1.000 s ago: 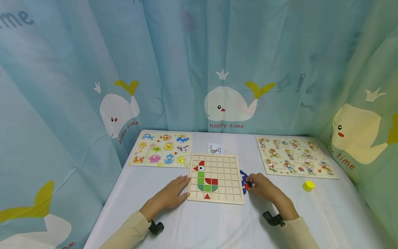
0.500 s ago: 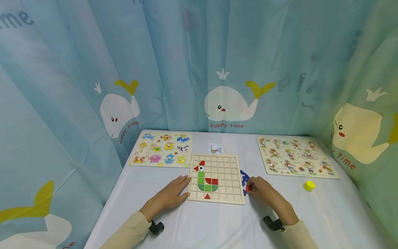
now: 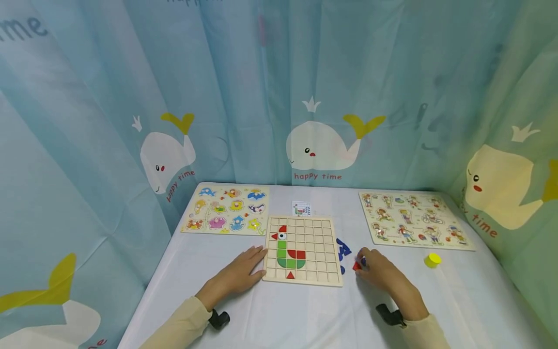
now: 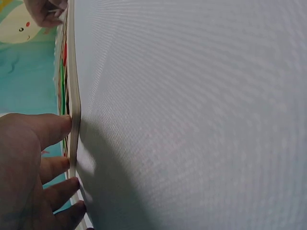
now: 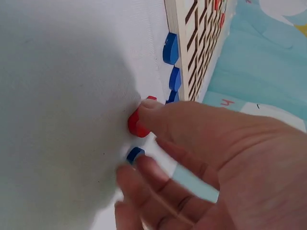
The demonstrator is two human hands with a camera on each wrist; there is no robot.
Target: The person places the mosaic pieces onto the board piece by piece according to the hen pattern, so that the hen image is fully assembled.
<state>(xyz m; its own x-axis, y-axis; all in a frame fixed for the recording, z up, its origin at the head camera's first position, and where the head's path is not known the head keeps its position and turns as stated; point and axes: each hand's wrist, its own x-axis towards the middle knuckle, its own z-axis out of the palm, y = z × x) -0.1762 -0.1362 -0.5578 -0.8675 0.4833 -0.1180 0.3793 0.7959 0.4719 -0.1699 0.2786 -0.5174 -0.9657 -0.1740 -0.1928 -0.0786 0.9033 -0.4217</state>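
My left hand [image 3: 239, 272] rests at the left edge of a wooden grid board [image 3: 319, 248]. In the left wrist view its thumb and fingertips touch the board's side. On the board, red and green pieces and one with an eye form a bird [image 3: 291, 263]. To the right of the board, my right hand [image 3: 378, 269] is low over the tablecloth. Its thumb touches a red piece [image 5: 135, 126], while a small blue piece [image 5: 135, 154] lies by the blurred fingertips, with a gap between thumb and fingers. Several other blue pieces [image 3: 343, 248] lie along the board's right edge.
A sea-animal peg puzzle [image 3: 226, 209] lies behind and left of the board. Another puzzle with figures [image 3: 414, 219] is at the back right, a yellow cylinder [image 3: 433, 261] in front of it. A small picture card [image 3: 301, 209] lies just beyond the board.
My right hand has shifted right, away from the board. The red piece and one blue piece have moved right with it, apart from the other blue pieces. The left hand stays put.
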